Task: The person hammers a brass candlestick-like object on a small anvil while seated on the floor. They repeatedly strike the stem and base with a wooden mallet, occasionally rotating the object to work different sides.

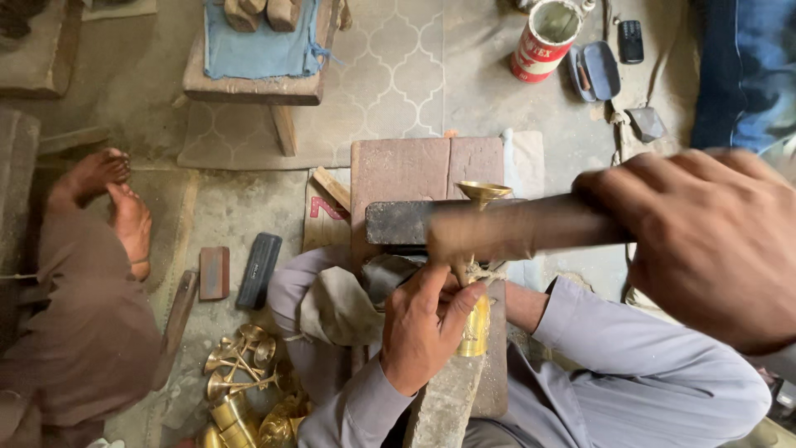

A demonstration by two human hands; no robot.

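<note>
hammer handle motion-blurred, brass pile edge-cropped

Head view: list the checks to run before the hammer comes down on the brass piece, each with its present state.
1. Left hand grips the brass piece: ok.
2. Right hand holds the hammer by its handle: ok.
3. Hammer head above the piece: ok, though motion-blurred.
4. Left fingertips away from the strike spot: cannot tell, they sit close under the hammer.
5. Piece resting firmly on the stone block: cannot tell.
</note>
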